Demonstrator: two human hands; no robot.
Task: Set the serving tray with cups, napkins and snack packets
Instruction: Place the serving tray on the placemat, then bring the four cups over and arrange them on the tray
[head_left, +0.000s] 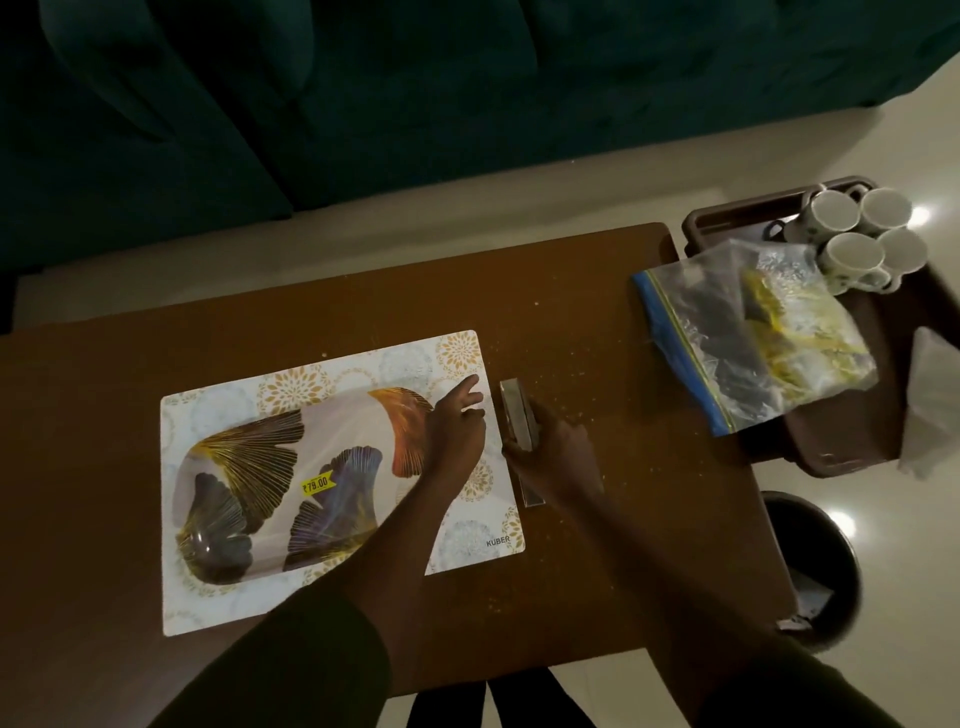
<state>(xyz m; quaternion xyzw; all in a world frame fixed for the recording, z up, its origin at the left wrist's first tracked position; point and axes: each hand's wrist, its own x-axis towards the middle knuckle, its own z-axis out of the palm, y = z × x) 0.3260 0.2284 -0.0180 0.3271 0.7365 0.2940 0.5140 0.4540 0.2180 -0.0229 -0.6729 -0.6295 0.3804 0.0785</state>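
The serving tray (270, 493), printed with fan-shaped leaves and carrying a yellow price sticker (318, 485), lies on a patterned placemat (467, 545) on the brown surface (597, 322). Nothing has been set on the tray: no cup, napkin or packet is on it, so by my reading the task has barely begun.

The left hand (457, 423) rests at the tray's right end, its fingers (467, 387) loosely spread and gripping nothing. The right hand (550, 441), just right of the tray beyond the placemat's edge, has its fingers closed around a narrow metallic-looking bar or box (517, 415); what that object is I cannot tell.

Everything still to be loaded sits well to the right of the tray. Four white cups (852, 254) stand clustered in a brown bin (737, 218) past the surface's right end. A clear zip bag (753, 343) with yellow and dark contents, probably the snack packets, leans across the bin's near edge. A pale folded thing (935, 395) at the far right may be napkins, though it is too dim to be sure.

Crumbs (561, 364) are scattered on the surface right of the tray. A dark waste bin (810, 566) stands on the floor below the brown bin. The object in the right hand must likely be set down before the hand can fetch cups.
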